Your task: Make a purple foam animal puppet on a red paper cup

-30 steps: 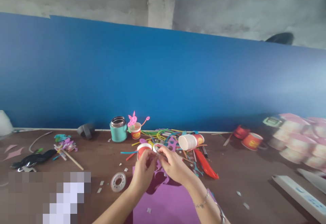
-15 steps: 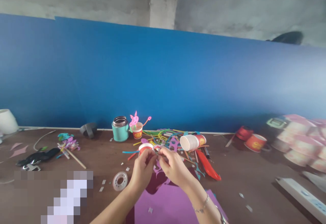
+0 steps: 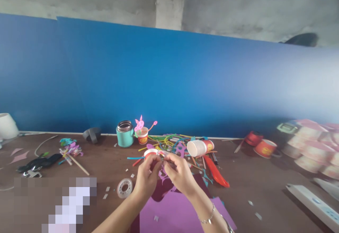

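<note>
Since a second ago your hands have barely shifted: left hand (image 3: 146, 177) and right hand (image 3: 180, 172) pinch a small strip above the purple sheet (image 3: 174, 212), mid-bench, just before the red cup (image 3: 150, 153); assembly looks unfinished.

Small white-rimmed red piece (image 3: 159, 153), fingertip-held

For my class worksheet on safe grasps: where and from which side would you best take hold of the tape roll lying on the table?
The tape roll lies flat on the brown table, hole upward, just left of the left hand. Coming from above looks best: pinch across the ring, one finger in the open hole and the thumb on the outer rim. Its near and left sides look clear, and the purple sheet lies apart.
</note>
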A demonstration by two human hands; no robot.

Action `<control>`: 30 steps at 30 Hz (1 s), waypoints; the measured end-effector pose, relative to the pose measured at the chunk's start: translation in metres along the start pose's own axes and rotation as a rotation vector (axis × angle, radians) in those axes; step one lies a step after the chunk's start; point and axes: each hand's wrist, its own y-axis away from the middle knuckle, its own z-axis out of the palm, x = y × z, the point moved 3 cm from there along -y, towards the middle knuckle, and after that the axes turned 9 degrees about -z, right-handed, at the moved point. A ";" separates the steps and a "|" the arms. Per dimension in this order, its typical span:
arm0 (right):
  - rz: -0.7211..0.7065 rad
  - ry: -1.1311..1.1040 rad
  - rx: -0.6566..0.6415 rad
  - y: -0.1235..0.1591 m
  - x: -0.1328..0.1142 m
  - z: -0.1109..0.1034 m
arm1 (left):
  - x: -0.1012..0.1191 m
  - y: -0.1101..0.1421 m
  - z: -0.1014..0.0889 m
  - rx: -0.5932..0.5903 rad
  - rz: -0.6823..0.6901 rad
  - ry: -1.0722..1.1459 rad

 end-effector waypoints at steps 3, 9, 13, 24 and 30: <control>0.020 -0.052 0.020 0.000 0.000 0.003 | 0.002 0.000 -0.001 0.016 0.011 -0.001; 0.033 -0.118 0.080 -0.001 -0.001 0.008 | 0.005 0.002 -0.001 0.030 0.029 0.025; 0.023 -0.068 0.113 -0.002 0.001 0.011 | 0.004 0.003 0.002 0.028 -0.046 0.184; 0.223 0.981 0.063 -0.007 0.060 -0.046 | -0.005 -0.005 0.011 -0.176 -0.391 0.688; 0.130 0.821 0.110 -0.009 0.046 -0.038 | -0.006 -0.002 0.015 -0.202 -0.463 0.701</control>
